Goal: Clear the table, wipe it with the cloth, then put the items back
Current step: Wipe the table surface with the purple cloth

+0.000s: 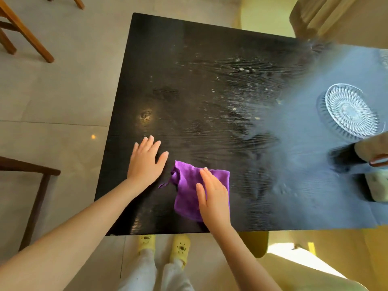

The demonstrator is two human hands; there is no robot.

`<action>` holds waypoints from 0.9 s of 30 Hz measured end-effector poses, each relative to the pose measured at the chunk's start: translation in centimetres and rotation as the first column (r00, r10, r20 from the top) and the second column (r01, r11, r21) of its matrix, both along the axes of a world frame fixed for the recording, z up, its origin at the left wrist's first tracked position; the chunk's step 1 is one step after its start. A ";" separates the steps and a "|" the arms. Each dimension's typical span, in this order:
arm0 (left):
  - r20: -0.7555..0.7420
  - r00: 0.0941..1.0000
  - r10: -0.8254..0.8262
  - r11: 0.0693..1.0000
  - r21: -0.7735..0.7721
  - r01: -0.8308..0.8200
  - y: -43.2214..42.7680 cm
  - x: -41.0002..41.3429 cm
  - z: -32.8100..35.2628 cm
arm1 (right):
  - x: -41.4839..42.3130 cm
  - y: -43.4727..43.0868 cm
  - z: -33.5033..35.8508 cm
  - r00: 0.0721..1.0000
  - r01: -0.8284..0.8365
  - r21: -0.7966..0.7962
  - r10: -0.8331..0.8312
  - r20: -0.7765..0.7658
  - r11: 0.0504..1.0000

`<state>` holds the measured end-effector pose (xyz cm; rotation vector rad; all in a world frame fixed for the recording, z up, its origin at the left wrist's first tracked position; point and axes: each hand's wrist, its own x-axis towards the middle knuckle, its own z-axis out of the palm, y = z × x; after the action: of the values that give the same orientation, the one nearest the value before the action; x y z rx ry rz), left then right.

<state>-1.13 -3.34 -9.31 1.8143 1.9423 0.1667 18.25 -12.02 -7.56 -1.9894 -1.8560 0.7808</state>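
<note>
A purple cloth [186, 192] lies crumpled on the black wooden table [210, 91], near its front edge. My right hand [213, 195] presses flat on the cloth with straight fingers. My left hand [146, 161] rests flat on the bare tabletop just left of the cloth, fingers spread. A cut-glass plate [352, 112] sits at the table's right side. Pale streaks and specks mark the table's middle.
A dark object [346, 157] and a pale blurred item [375, 186] stand at the right edge below the plate. Wooden chairs [23, 36] stand on the tiled floor to the left, and a yellow seat [315, 269] lies at the lower right.
</note>
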 end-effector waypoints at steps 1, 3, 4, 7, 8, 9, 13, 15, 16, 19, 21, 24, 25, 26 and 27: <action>0.090 0.994 -0.056 0.998 0.002 0.056 -0.3 1.4 0.5 | 0.9 0.8 0.3 0.997 0.067 0.035 -0.068 0.032 0.997; 0.185 0.970 -0.155 0.988 0.005 0.156 -1.0 3.8 1.3 | 2.6 2.1 0.6 0.980 0.101 0.018 -0.103 0.168 0.995; 0.183 0.964 -0.195 0.980 0.005 0.197 -1.3 4.7 1.6 | 3.2 2.4 0.6 0.970 0.087 -0.016 -0.081 0.230 0.996; 0.061 0.950 -0.305 0.952 -0.021 0.307 -1.5 6.3 2.0 | 4.0 2.4 0.4 0.941 0.034 -0.047 -0.017 0.337 0.998; 0.011 0.940 -0.340 0.940 -0.041 0.340 -1.5 6.6 2.2 | 4.1 2.2 0.4 0.932 0.016 -0.032 -0.003 0.363 0.999; -0.036 0.927 -0.373 0.927 -0.064 0.370 -1.5 6.8 2.3 | 4.1 2.1 0.5 0.927 0.011 -0.018 -0.003 0.375 1.000; -0.076 0.905 -0.419 0.890 -0.229 0.394 -1.2 6.4 3.3 | 4.4 1.5 1.6 0.963 0.107 -0.005 -0.102 0.249 0.994; -0.058 0.885 -0.461 0.857 -0.288 0.428 -0.9 6.1 4.4 | 5.0 1.4 2.7 0.976 0.192 -0.032 -0.188 0.108 0.981; -0.056 0.865 -0.499 0.838 -0.286 0.465 -0.7 6.0 5.0 | 5.5 1.4 3.3 0.975 0.220 -0.055 -0.218 0.050 0.974; 0.011 0.820 -0.572 0.793 -0.249 0.557 0.1 6.4 7.5 | 7.5 1.3 5.6 0.957 0.271 -0.129 -0.281 -0.071 0.954; 0.136 0.816 -0.561 0.782 -0.236 0.577 0.8 6.9 9.5 | 9.3 1.0 7.4 0.930 0.320 -0.135 -0.338 -0.142 0.938; 0.242 0.767 -0.594 0.756 -0.159 0.635 1.4 8.7 12.4 | 12.2 0.0 10.2 0.885 0.421 -0.063 -0.425 -0.189 0.905; 0.248 0.744 -0.620 0.744 -0.115 0.658 1.5 9.5 13.3 | 13.1 -0.4 11.1 0.874 0.448 -0.035 -0.445 -0.195 0.894; 0.250 0.723 -0.644 0.734 -0.064 0.676 1.6 10.4 14.1 | 14.1 -0.8 11.9 0.866 0.467 -0.008 -0.459 -0.197 0.884; 0.253 0.708 -0.659 0.730 -0.011 0.684 1.6 11.4 14.9 | 15.0 -1.2 12.8 0.862 0.481 0.019 -0.469 -0.191 0.877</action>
<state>10.23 -1.71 5.62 2.1912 1.0025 0.0263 33.22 -13.25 5.20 -2.1238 -1.1921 0.7077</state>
